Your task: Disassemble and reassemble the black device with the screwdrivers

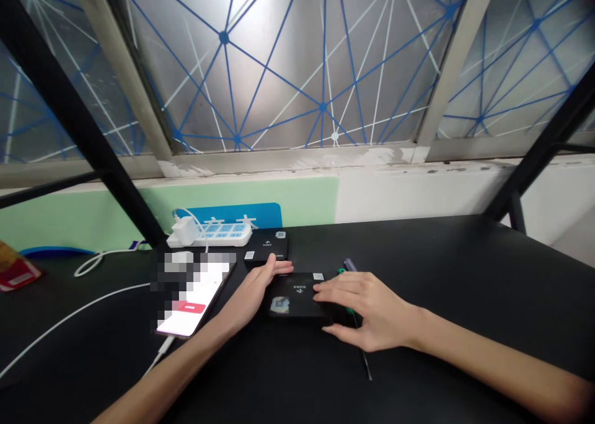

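A flat black box [297, 300] with white print and two stickers lies on the black table between my hands. My left hand [260, 284] is at its far left corner, fingers stretched along the far edge. Over the right end of the box, my right hand [360, 306] rests its fingertips on top, with the thumb spread apart near the front right corner. Beneath my right hand lies a screwdriver [364, 359], its thin shaft pointing toward me; the green and purple handle is partly covered. A second black box [267, 245] lies just behind my left hand.
A phone [199, 300] with a lit, partly blurred screen lies left, a white cable [162, 349] at its near end. Behind it stand a white power strip [227, 235] and plugged-in charger [185, 230]. A red packet [16, 269] is far left. Black frame bars [534, 139] slant at both sides.
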### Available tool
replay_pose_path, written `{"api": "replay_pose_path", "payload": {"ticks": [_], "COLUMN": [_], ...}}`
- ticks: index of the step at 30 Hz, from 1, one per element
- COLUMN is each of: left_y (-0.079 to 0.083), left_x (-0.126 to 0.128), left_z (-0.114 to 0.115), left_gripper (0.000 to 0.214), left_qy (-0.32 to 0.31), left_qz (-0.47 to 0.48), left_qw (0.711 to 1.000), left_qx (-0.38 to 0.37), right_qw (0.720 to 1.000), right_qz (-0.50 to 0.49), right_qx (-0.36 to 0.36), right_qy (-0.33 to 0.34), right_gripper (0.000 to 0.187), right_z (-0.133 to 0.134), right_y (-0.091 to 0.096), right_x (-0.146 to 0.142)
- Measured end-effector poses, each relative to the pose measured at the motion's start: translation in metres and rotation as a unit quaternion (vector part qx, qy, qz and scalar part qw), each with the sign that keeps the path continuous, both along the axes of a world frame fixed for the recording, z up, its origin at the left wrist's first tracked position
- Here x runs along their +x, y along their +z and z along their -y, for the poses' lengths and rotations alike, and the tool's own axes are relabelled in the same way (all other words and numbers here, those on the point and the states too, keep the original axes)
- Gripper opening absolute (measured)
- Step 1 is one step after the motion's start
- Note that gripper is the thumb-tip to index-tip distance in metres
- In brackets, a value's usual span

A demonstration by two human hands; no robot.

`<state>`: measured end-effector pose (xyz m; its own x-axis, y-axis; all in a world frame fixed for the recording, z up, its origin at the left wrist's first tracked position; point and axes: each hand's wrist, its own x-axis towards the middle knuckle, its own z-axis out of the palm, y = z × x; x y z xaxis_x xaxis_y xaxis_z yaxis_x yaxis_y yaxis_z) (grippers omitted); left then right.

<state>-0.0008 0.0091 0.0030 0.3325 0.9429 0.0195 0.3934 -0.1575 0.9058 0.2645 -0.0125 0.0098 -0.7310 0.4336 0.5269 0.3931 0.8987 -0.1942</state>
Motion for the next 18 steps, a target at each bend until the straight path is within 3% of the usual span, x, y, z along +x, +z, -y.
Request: {"api": "replay_pose_path", "payload": {"ticks": [10, 14, 18], "left_y": [0.005, 0.011, 0.015], "left_x": [-0.001, 0.000, 0.000], "left_z": [0.001, 0.003, 0.004], "left_gripper": [0.055, 0.054, 0.049], "left_qy": [0.005, -0.001, 0.032], "left_qz": [-0.009, -0.047, -0.075], "left_qw": [1.000, 0.999, 0.995], "left_qx": [-0.005, 0.016, 0.050], "right_qw": [0.997, 0.997, 0.998], "right_qz": [0.066, 0.071, 0.059], "right_qx": [0.029, 0.024, 0.003], "right_qy": [0.010, 0.000, -0.017], "right_gripper": [0.050, 0.042, 0.032], "right_z": [0.001, 0.005, 0.003], "right_y": [-0.003, -0.004, -0.003], "right_x": [-0.001, -0.003, -0.002]}}
